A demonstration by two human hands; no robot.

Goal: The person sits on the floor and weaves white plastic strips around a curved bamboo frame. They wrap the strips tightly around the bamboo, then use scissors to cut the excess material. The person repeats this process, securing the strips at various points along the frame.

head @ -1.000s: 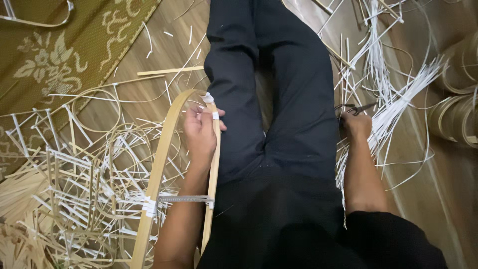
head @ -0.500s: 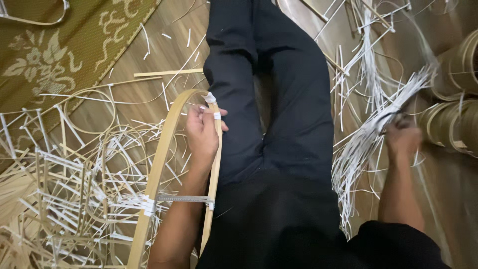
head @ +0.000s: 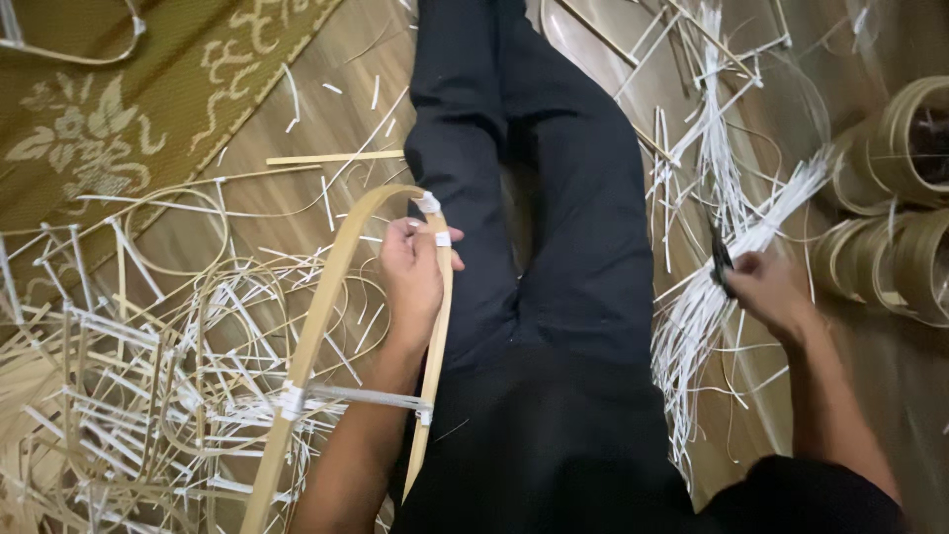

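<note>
My left hand (head: 413, 277) grips the right side of a bent bamboo hoop frame (head: 326, 287), close to its curved top, beside my left leg. White tape binds the frame near my fingers, and a taped crossbar (head: 356, 396) spans it lower down. My right hand (head: 773, 292) is shut on a small dark tool (head: 720, 259), which looks like scissors. It rests against a bundle of thin white strips (head: 791, 198) lying on the floor to my right.
My legs in dark trousers (head: 554, 198) stretch out over the wooden floor. A heap of taped bamboo frames and loose strips (head: 119, 405) fills the left. A patterned mat (head: 119, 109) lies top left. Stacked bamboo rings (head: 905, 198) stand at the right edge.
My right hand moved right, away from my leg, to the white strip bundle, and the dark tool now shows at its fingers. My left hand kept its grip on the frame.
</note>
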